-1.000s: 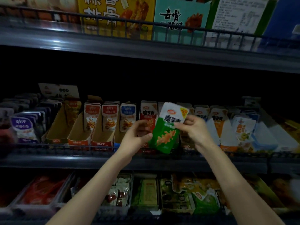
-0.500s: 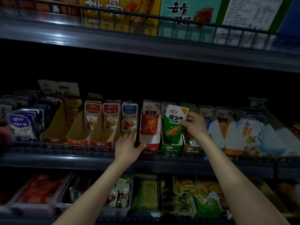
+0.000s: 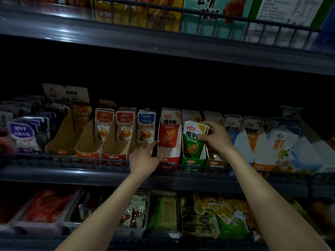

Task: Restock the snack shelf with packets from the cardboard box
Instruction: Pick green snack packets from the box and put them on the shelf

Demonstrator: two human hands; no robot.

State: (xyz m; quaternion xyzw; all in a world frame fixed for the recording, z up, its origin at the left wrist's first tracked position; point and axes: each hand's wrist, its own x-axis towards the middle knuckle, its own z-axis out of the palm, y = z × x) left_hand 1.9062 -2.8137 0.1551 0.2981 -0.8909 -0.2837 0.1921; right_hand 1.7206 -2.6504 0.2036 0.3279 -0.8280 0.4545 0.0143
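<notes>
Pkt [image 3: 193, 142] edge in R hand [image 3: 216, 137]

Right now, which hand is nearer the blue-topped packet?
Left. The left hand grips the black divider just below the blue-topped packet; the right hand holds green packets two boxes further right.

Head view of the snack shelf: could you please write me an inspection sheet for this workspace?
Surface: middle shelf, wire rail in front.
Job's things: green packets standing in the green carton; cardboard box not in view.
Clutter: loose packets jumbled on the lower shelf.
Hands: right hand pinches the green packets' tops; left hand grips the black divider beside the red carton.
Cables: nothing seen.
Surroundings: large boxes on the upper shelf; dim light.
</notes>
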